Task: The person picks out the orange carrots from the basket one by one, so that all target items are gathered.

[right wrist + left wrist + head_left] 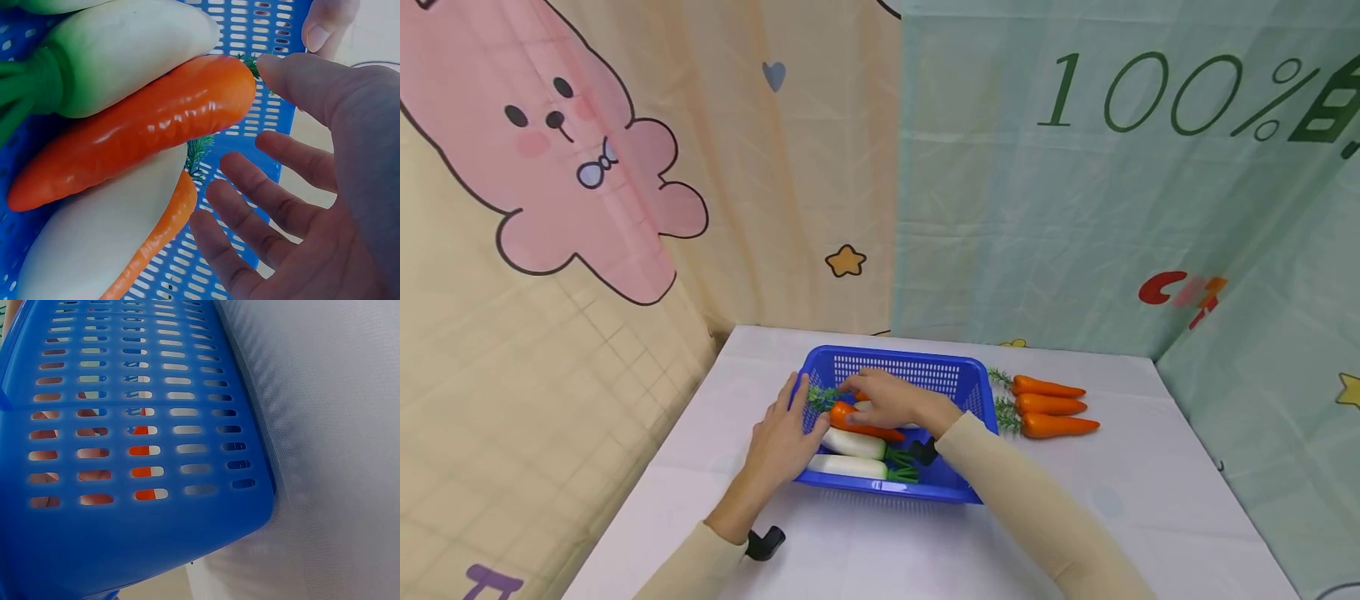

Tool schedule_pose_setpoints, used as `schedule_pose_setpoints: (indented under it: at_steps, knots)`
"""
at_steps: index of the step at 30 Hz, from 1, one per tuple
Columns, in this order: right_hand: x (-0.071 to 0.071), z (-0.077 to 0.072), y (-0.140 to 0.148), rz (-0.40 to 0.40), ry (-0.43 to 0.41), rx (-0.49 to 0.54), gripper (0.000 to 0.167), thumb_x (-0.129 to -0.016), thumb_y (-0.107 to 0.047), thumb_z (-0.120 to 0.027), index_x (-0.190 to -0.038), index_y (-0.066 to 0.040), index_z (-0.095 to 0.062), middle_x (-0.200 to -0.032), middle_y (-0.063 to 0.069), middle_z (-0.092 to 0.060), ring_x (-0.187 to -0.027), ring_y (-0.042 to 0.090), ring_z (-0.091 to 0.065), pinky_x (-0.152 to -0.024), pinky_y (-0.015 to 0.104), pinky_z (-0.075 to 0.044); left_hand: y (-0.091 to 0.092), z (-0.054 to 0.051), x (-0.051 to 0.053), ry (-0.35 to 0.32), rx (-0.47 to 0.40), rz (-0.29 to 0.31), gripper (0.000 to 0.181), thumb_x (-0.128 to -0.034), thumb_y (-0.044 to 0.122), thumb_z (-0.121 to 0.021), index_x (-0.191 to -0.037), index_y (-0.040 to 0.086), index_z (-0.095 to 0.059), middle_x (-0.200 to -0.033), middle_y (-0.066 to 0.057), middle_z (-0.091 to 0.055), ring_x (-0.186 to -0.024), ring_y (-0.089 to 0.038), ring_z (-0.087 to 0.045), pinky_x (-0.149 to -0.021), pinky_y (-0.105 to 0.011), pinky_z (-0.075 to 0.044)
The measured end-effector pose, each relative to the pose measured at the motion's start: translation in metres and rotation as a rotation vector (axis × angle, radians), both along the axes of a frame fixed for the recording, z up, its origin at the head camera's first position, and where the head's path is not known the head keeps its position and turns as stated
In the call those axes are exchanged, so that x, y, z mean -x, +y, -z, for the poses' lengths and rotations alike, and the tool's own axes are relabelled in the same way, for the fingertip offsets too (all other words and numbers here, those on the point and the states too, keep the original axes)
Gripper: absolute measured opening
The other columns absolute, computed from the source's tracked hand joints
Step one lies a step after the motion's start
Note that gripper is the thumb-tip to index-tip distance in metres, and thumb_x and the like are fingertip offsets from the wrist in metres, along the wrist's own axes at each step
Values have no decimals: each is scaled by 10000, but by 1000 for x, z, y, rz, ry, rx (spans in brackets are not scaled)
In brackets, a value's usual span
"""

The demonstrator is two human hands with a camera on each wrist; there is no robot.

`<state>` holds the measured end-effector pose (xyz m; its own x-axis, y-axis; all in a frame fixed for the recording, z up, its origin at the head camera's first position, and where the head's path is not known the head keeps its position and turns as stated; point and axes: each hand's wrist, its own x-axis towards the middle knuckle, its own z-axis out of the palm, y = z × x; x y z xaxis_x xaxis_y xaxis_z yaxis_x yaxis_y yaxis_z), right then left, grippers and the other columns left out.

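Looks part-done: three carrots (1051, 405) lie on the surface (1150, 500), two more carrots (137, 128) sit in the basket (891, 354) with white radishes (850, 467), right hand (891, 398) fingers spread, can't tell left hand (782, 442) fingers.

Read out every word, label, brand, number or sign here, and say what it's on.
"100%", in green on the pale blue-green cloth.
Green symbol beside it: cut off at the edge, no letters readable.
Red and orange mark lower down: too unclear to read.
Basket, carrots, white radishes: no text visible.
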<state>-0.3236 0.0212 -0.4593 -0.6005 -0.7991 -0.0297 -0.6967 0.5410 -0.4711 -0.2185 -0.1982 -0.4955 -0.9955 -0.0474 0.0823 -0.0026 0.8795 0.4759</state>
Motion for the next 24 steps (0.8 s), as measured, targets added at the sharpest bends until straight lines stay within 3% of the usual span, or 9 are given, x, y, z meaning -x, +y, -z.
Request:
schedule_pose_setpoints:
  at_steps: [18,24]
  knots:
    - [2,10,-20,-61,54,-42,539,-1114,-310,-796,-1577,-55,-690,-1477,134,-784,-1276,254,-739,-1212,422,-624,0,0,0,8,-7,-1,893,-1167,463,-620,-1866,80,-217,-1958,-239,-162,-1652,-620,-464,-1234,-881,-452]
    - [3,17,-22,-48,62,-67,529,-1120,-299,-788,-1585,-69,-687,-1540,112,-769,-1339,255,-737,-1263,428,-593,1,0,-1,5,-17,-4,889,-1167,453,-615,-1869,87,-210,-1962,-228,-154,-1658,-608,-461,-1253,-882,-432]
